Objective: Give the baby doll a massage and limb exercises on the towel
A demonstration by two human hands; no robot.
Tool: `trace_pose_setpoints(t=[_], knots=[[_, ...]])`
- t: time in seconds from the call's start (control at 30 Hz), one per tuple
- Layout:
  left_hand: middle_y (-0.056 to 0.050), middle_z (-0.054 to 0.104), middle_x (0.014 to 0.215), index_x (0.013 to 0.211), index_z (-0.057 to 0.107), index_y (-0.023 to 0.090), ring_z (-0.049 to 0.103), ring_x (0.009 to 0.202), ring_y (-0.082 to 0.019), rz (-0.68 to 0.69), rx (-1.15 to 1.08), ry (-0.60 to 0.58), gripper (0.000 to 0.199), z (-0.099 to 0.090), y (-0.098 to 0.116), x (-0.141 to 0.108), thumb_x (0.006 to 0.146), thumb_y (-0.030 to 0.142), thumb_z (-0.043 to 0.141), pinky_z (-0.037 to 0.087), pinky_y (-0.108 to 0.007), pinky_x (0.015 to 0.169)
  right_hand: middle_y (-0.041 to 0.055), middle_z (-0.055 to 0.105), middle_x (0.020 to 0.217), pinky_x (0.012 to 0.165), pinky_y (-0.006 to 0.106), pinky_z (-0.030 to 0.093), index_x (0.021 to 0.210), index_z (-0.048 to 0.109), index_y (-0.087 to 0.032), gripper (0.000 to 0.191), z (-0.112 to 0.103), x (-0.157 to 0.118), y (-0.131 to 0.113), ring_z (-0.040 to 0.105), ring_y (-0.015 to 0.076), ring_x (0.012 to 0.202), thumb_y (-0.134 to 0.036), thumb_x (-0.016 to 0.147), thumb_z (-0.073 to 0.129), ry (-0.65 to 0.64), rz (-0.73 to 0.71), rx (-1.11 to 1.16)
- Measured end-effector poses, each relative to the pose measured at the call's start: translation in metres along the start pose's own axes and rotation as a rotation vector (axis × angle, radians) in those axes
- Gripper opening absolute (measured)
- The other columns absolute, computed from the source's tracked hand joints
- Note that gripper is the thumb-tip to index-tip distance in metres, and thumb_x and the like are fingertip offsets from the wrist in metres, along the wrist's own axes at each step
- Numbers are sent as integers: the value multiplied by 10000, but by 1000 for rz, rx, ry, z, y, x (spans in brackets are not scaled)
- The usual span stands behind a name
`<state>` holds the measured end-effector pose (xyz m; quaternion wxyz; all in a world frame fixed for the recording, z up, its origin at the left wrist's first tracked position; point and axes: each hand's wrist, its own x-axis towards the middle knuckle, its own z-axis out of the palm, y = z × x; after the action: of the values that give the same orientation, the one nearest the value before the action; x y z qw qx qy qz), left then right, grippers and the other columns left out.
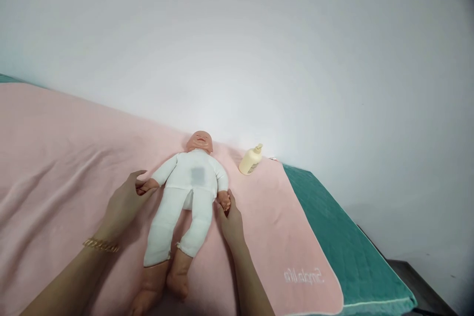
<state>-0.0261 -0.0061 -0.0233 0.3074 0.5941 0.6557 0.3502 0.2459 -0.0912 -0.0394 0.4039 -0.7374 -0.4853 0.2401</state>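
Note:
A baby doll [196, 175] in a white cloth suit lies on its back, its head toward the wall and its bare feet toward me. My left hand [128, 197] is closed around the doll's hand on the left side, thumb and fingers pinching it. On the other side, my right hand [231, 217] grips the doll's other hand between thumb and fingers. Both doll arms are stretched down and a little outward. A pale yellow pump bottle [251, 160] stands on the blanket, to the right of the doll's shoulder.
A pink blanket [281, 227] with mirrored white lettering lies under the doll, wrinkled at the left. Beneath it, a green padded surface [344, 227] shows at the right, ending in an edge. A pale wall [237, 49] rises behind. Something dark [418, 281] sits low at the right.

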Motion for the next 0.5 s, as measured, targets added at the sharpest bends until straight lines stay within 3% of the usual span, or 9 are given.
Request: trace_pose_setpoints(t=[0.17, 0.4, 0.5], knots=[[-77, 702, 1066, 1340, 443, 239, 659, 991, -304, -35, -52, 31, 689, -5, 0, 7, 712, 429, 650, 498, -381, 784, 139, 670, 1209, 891, 424, 507, 1491, 330, -168, 720, -3, 7, 2, 667, 304, 1047, -461, 861, 520, 74, 14, 88], [-97, 693, 1065, 1360, 465, 245, 661, 972, -324, 38, -43, 196, 759, -19, 14, 37, 680, 470, 717, 513, -416, 807, 138, 478, 1439, 985, 389, 479, 1457, 313, -218, 697, -10, 45, -2, 551, 250, 1238, -459, 851, 559, 281, -29, 459], [-77, 702, 1015, 1349, 487, 253, 675, 940, -282, 42, -255, 200, 783, -18, 30, 54, 647, 459, 765, 525, -395, 816, 150, 452, 1445, 955, 365, 507, 1393, 353, -200, 613, -8, 73, -14, 536, 225, 1248, -493, 879, 517, 369, -47, 633]])
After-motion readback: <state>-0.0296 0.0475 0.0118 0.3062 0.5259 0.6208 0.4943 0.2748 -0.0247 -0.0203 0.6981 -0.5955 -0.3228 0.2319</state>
